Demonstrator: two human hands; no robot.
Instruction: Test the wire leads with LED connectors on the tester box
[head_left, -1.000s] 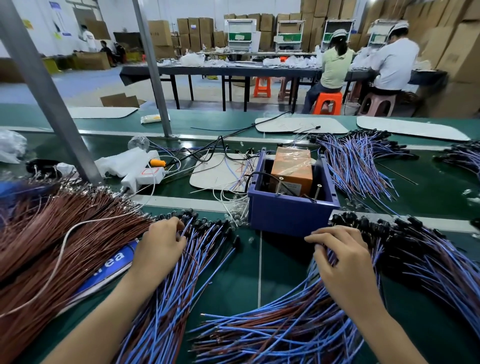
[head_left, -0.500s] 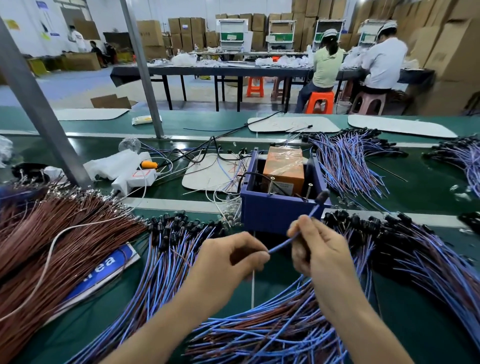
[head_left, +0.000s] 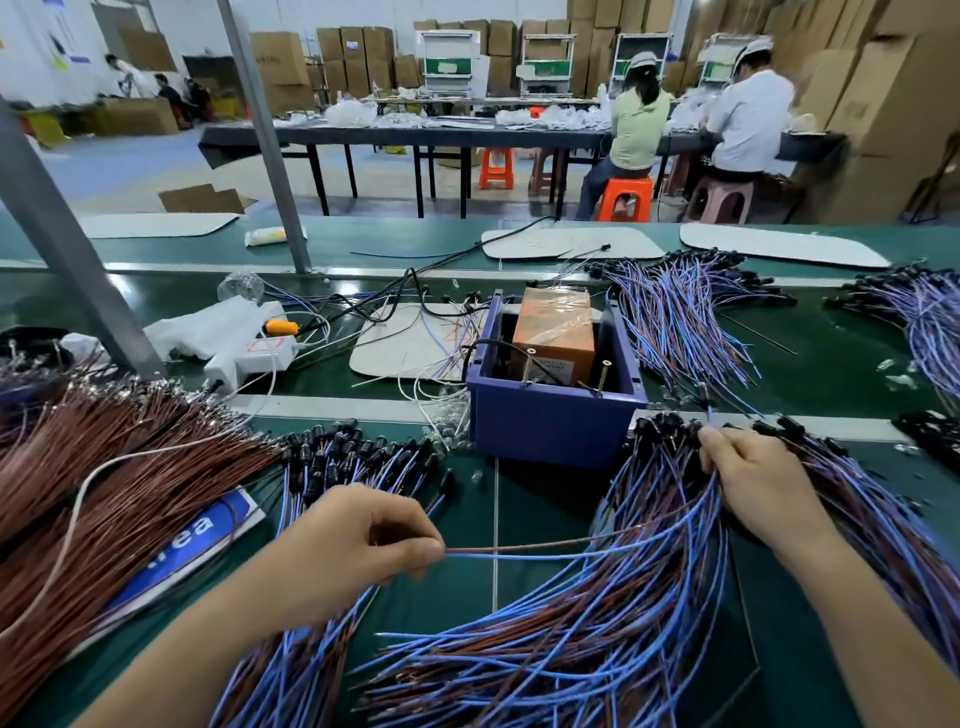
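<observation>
The tester box (head_left: 550, 421) is a blue plastic bin with an orange block (head_left: 553, 332) and two upright metal pins inside, in the middle of the green bench. My left hand (head_left: 363, 540) pinches the bare ends of one blue and brown wire lead (head_left: 545, 550), which stretches right. My right hand (head_left: 753, 473) grips the lead's far end by the black LED connectors, right of the box. A pile of blue and brown leads (head_left: 597, 649) lies under both hands.
A second pile of leads (head_left: 332, 467) lies left of the box, with a brown wire bundle (head_left: 104, 467) at far left. More leads (head_left: 675, 317) sit behind the box. A white power strip (head_left: 249, 353) and grey posts (head_left: 67, 249) stand at left. People work at a far table.
Both hands came together over one lead, then drew apart. My left hand now holds its bare ends and my right hand has moved right to the connector end.
</observation>
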